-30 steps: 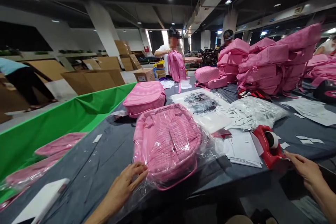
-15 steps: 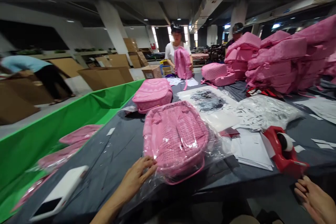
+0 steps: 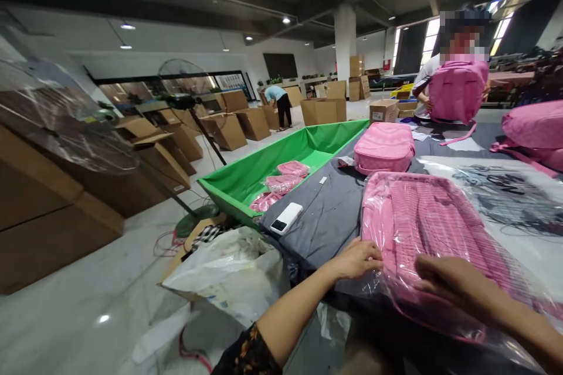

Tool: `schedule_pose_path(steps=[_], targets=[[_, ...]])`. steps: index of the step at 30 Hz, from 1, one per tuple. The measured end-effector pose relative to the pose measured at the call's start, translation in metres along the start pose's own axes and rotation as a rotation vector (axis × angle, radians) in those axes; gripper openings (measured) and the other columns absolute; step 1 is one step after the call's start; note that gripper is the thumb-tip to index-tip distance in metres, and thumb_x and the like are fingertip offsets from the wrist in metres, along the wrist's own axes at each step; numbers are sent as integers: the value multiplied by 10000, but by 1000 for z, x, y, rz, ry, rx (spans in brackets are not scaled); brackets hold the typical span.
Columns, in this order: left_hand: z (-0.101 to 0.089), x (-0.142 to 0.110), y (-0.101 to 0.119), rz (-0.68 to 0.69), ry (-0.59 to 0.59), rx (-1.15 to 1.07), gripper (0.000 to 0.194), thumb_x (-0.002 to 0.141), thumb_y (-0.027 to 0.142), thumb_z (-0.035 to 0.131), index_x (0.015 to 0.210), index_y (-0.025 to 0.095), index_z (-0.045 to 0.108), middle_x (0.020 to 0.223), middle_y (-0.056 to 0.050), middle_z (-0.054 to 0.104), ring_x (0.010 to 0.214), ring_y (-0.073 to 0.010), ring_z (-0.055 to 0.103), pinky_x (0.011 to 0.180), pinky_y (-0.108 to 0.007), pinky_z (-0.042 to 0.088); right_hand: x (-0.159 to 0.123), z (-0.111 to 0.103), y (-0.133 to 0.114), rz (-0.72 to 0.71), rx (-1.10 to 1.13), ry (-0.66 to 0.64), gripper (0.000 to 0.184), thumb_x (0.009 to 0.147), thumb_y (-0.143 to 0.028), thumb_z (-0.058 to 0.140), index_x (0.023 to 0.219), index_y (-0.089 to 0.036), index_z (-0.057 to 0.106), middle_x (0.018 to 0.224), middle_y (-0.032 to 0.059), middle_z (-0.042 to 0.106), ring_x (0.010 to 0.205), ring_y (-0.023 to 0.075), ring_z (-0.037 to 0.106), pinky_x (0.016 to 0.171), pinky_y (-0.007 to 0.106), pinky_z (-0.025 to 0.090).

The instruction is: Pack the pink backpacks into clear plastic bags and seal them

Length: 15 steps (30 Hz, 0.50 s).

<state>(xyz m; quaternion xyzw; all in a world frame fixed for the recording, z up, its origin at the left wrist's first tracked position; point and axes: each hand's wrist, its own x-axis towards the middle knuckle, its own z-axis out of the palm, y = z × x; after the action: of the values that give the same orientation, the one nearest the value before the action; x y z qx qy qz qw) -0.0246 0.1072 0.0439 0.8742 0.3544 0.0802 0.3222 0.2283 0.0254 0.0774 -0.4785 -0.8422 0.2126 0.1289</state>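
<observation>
Lower ctr.: L hand (image 3: 358, 259), fingers half-curled at film (image 3: 373, 284) edge, grip unclear. Lower rt.: pink bag (image 3: 426, 217), film-wrapped; R hand (image 3: 448, 275) over it, blurred, part-bent, hold unclear. Step, prob.: film handling; next move calls for steadying bag.

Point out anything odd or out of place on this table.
Nothing looks clearly spilled or damaged. The white phone lies near the corner of the table, slightly out of place, seemingly not goods like the wrapped pink bag; a small white slip sits alone farther back, like a stray scrap.
</observation>
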Motion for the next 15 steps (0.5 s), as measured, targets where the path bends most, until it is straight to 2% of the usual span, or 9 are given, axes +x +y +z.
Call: schedule_pose_path(steps=[3,5,7,9,12,15], targets=[[1,0,0,2,-14,22,147,974,314,629,959,211,733,1158,-14,692,1140,-204,620,1158,-421,277,60,-10,-6,24,-129,-149,252,846,-422,599,741,-235,467,668,-6,598,604,169,513,595,296,266],[2,0,0,3,-12,30,154,980,319,618,980,216,732,1170,-17,684,1138,-205,618,1151,-423,285,76,-10,6,72,-131,-163,259,774,-417,693,798,-246,501,686,-11,622,616,180,549,580,280,280],[2,-1,0,7,-5,34,156,982,322,612,992,222,731,1170,-18,683,1126,-202,620,1133,-411,304,76,-11,19,119,-126,-136,282,776,-432,701,837,-250,495,696,-9,630,629,187,567,567,267,306],[3,0,-1,9,4,40,155,980,323,613,992,223,731,1170,-21,686,1121,-201,619,1119,-401,313,67,-14,25,160,-151,-51,225,839,-412,616,831,-251,459,676,-6,610,618,187,556,562,270,310],[4,3,-4,3,13,22,137,963,317,636,968,221,733,1153,-21,694,1116,-203,616,1114,-390,308,49,-9,13,153,-167,101,206,912,-425,504,817,-253,443,646,-8,582,567,178,525,562,281,298],[6,6,-6,-4,12,-26,107,931,291,667,932,212,739,1120,-22,698,1101,-208,620,1107,-379,312,41,14,-8,128,-212,85,216,889,-420,565,805,-250,461,688,-5,624,600,184,572,565,281,276]])
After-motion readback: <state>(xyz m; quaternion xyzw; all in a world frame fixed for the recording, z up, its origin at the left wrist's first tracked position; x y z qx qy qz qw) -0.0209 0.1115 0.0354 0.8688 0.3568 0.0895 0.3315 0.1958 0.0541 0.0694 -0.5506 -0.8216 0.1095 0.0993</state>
